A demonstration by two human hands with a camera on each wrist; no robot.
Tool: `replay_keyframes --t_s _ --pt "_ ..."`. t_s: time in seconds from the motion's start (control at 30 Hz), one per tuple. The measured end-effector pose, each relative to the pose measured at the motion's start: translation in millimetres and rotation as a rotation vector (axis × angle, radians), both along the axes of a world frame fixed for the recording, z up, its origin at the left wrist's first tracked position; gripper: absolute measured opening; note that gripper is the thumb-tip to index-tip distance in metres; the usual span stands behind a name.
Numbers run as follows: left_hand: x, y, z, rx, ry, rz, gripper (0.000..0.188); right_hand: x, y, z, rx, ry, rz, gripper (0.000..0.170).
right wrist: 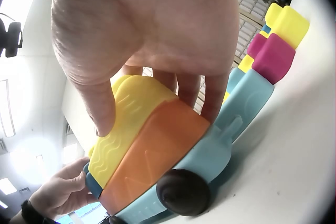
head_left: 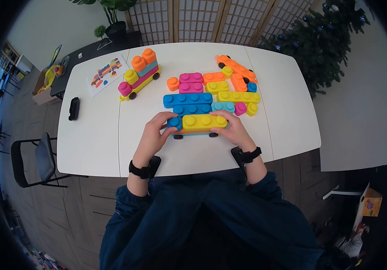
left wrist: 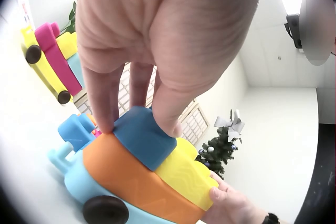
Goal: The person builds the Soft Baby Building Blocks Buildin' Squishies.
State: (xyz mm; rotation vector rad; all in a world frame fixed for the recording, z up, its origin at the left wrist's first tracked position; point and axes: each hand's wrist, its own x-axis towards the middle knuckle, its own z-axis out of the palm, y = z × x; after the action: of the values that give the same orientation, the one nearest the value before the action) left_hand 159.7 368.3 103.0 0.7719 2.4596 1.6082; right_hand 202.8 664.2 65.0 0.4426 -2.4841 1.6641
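A toy car stands near the table's front edge, in front of the person. Its light blue wheeled base (right wrist: 207,158) carries a long orange block (left wrist: 128,163). On top of that sit a small blue block (left wrist: 144,136) at the left and a long yellow block (head_left: 198,122) beside it. My left hand (head_left: 154,135) pinches the blue block between thumb and fingers. With the thumb on the near side and the fingers on the far side, my right hand (head_left: 237,131) grips the right end of the yellow block.
Loose blocks lie just beyond the car, among them a long blue block (head_left: 187,100) and a pink block (head_left: 191,77). An orange wheeled base (head_left: 236,68) is at back right. A finished-looking block car (head_left: 142,78), a picture sheet (head_left: 106,74) and a black case (head_left: 74,109) lie leftward.
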Motion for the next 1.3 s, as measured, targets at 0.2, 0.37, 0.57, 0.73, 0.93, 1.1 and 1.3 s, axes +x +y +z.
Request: replay_keyframes --t_s 0.2,0.37,0.57,0.73,0.93,1.1,1.3 --pt "-9.2 -3.8 -0.1 -0.002 -0.008 -0.012 0.035 -0.7 0.2 0.1 -0.007 -0.016 0.001 0.048" --pt "-74.4 1.5 0.7 -0.114 -0.031 -0.087 0.025 -2.1 1.0 -1.9 -0.004 -0.015 0.007 0.048" --pt "-141.0 38.3 -13.6 -0.343 0.360 -0.141 0.026 -2.2 0.9 -4.0 -0.022 -0.001 0.005 0.047" --pt "-160.0 59.4 -24.0 -0.436 0.399 -0.124 0.030 -1.8 1.1 -4.5 -0.036 -0.006 0.012 0.047" --pt "-159.7 64.0 -26.5 -0.573 0.443 -0.110 0.031 -0.2 0.4 -1.2 -0.038 -0.053 0.015 0.048" --pt "-159.9 50.7 -13.8 -0.471 0.433 -0.057 0.034 -0.3 0.4 -3.6 -0.022 -0.006 0.004 0.047" --pt "-91.1 14.7 52.4 -0.036 0.086 -0.124 0.030 -0.9 -0.6 -6.6 -0.032 -0.006 -0.005 0.047"
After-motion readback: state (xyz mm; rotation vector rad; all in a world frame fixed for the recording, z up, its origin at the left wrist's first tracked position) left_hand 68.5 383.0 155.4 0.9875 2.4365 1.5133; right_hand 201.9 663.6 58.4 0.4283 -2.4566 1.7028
